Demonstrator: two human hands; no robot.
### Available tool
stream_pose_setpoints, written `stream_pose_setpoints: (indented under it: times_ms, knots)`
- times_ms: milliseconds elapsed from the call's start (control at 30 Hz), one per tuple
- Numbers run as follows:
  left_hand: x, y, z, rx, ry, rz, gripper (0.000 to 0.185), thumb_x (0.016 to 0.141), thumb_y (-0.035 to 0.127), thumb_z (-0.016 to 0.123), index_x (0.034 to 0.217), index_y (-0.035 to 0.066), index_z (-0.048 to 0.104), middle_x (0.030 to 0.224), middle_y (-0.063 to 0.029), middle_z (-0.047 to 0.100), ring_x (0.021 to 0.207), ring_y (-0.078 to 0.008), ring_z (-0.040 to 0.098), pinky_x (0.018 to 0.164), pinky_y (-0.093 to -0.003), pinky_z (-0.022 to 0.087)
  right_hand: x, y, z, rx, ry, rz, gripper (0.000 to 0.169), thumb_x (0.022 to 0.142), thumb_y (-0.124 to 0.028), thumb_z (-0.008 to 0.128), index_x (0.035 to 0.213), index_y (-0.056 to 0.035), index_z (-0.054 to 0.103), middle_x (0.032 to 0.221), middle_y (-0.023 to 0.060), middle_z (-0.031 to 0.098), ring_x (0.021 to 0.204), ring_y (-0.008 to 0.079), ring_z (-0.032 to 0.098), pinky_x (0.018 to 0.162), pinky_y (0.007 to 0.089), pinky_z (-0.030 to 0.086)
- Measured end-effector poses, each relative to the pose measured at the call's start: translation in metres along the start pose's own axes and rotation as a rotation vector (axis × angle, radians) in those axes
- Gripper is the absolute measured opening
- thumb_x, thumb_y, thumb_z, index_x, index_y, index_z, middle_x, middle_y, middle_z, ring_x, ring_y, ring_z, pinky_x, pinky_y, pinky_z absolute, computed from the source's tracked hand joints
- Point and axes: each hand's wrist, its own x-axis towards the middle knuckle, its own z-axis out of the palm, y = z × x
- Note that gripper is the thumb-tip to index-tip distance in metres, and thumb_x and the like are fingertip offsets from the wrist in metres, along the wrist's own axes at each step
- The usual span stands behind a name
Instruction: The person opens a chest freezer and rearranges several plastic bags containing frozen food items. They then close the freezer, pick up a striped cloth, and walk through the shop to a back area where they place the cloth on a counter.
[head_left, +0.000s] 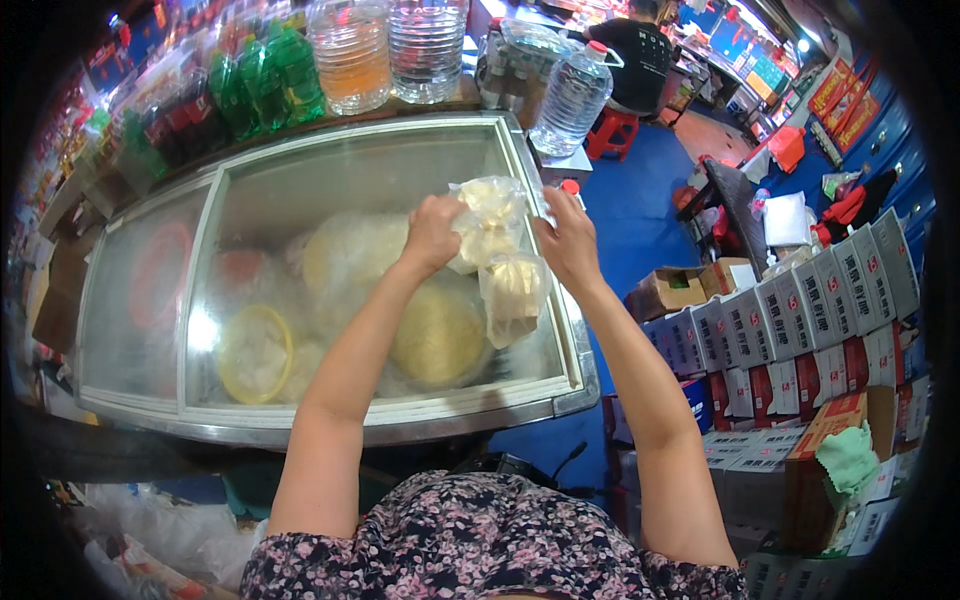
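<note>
A chest freezer with a sliding glass lid (300, 172) lies before me, its glass fogged. Several clear plastic bags of pale yellow food (491, 232) rest on the glass near its right end, and one more bag with a block-like pale content (514, 296) lies nearest me. My left hand (433, 236) is at the left edge of the upper bags, fingers curled; whether it grips the plastic is not clear. My right hand (568, 236) is just right of the bags above the freezer's right rim, fingers bent and apart. Under the glass, a yellow basket (255, 354) and a round yellowish item (439, 334) show dimly.
Large water bottles (574, 94) and green soda bottles (289, 71) stand along the freezer's far side. Stacked cartons (802, 300) fill the right. Beyond, a person in a black shirt (634, 56) sits on a red stool (611, 133). Plastic bags (172, 525) lie at lower left.
</note>
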Motion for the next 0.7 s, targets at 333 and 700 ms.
stream_pose_setpoints:
  times_ms: [333, 700]
  knots:
    - [-0.017, 0.002, 0.003, -0.385, -0.139, 0.122, 0.010, 0.068, 0.004, 0.061, 0.078, 0.004, 0.059, 0.074, -0.0107, 0.063, 0.076, -0.0316, 0.061, 0.072, -0.0402, 0.047, 0.036, 0.034, 0.041, -0.444, -0.393, 0.003, 0.014, 0.076, -0.004, 0.055, 0.085, -0.0052, 0.066, 0.097, 0.0161, 0.064, 0.095, 0.0365, 0.061, 0.080, 0.0454, 0.049]
    - [0.026, 0.009, 0.022, -0.047, -0.047, 0.231, 0.019, 0.067, 0.002, 0.059, 0.084, 0.009, 0.066, 0.077, -0.0085, 0.064, 0.078, -0.0284, 0.061, 0.072, -0.0415, 0.044, -0.015, 0.024, 0.009, -0.151, -0.300, 0.114, 0.011, 0.079, -0.012, 0.060, 0.081, -0.0025, 0.065, 0.082, 0.0165, 0.066, 0.080, 0.0376, 0.063, 0.070, 0.0438, 0.049]
